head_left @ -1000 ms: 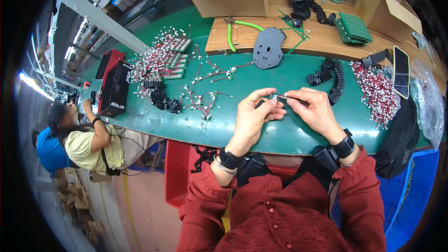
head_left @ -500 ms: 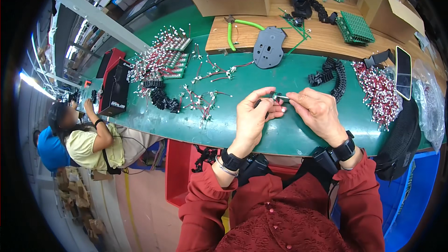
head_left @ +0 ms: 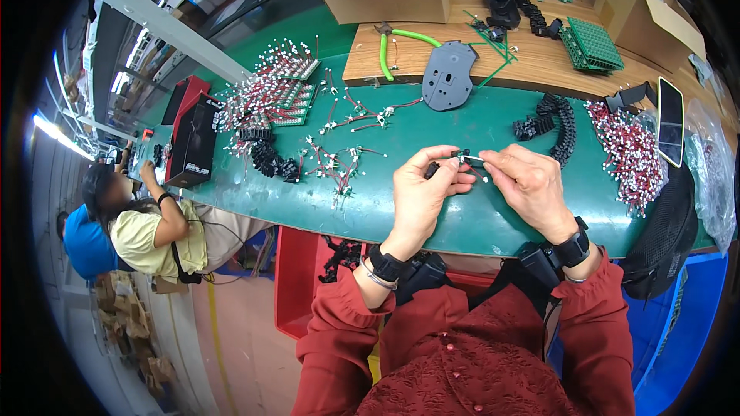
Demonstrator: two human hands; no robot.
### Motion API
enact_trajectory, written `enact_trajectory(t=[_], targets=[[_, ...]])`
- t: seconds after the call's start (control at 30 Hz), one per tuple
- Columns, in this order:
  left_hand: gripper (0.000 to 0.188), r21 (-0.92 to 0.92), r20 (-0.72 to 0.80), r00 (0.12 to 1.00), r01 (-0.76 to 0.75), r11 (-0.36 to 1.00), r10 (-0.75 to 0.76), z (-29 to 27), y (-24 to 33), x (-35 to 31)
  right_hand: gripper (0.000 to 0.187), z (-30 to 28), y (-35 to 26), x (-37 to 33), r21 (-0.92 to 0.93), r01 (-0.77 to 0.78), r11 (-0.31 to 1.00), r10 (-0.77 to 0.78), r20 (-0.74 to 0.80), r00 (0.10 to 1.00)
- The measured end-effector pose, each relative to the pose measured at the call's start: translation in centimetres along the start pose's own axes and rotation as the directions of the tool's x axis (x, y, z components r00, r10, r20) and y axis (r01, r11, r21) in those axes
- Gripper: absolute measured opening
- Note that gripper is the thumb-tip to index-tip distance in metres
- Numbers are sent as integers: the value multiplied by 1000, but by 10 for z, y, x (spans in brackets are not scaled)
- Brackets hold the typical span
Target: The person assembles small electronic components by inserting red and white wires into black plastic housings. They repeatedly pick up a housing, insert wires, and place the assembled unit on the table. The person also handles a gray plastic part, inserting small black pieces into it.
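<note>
- Standing far to the left of the left hand, a black box [head_left: 191,142] on the green surface [head_left: 370,216].
- Heaped nearer that hand, wired boards [head_left: 266,100], with a black segmented strip [head_left: 267,157] just below.
- Lying just left of it, loose wired pieces [head_left: 337,166].
- Pinching a small dark part [head_left: 463,153], the left hand [head_left: 420,196], thumb against fingers.
- Gripping a slim pale rod [head_left: 473,158] at the part, the right hand [head_left: 532,185], fingertips together; contact is too small to tell.
- Curving beyond the right hand, another segmented strip [head_left: 563,123]; farther right, a red-and-white wire heap [head_left: 626,162].
</note>
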State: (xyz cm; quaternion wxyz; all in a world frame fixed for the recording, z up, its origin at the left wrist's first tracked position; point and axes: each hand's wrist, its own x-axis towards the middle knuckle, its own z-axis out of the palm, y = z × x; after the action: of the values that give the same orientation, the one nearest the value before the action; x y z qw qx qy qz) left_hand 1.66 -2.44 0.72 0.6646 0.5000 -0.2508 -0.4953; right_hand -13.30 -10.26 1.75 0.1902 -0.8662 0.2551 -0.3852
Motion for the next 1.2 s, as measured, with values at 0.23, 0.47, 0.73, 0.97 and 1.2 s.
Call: enact_trajectory(t=[0.23, 0.47, 0.73, 0.97, 1.2], targets=[[18, -29, -29, 1000, 12, 1000, -12, -2, 1, -1, 18, -2, 1, -2, -67, 10, 998, -9, 14, 1000], [22, 43, -8, 1000, 21, 999, -21, 0, -1, -1, 19, -3, 1, -1, -38, 52, 998, -52, 12, 999], [20, 118, -8, 1000, -29, 993, 30, 1, -2, -2, 22, -2, 0, -5, -48, 63, 997, -60, 50, 997], [16, 178, -41, 994, -93, 980, 102, 4, -9, -3, 23, -3, -3, -8, -57, 29, 998, -24, 83, 996], [20, 280, -36, 999, -21, 960, 32, 7, -4, 1, 17, -1, 1, -7, -43, -66, 997, 70, 95, 993]])
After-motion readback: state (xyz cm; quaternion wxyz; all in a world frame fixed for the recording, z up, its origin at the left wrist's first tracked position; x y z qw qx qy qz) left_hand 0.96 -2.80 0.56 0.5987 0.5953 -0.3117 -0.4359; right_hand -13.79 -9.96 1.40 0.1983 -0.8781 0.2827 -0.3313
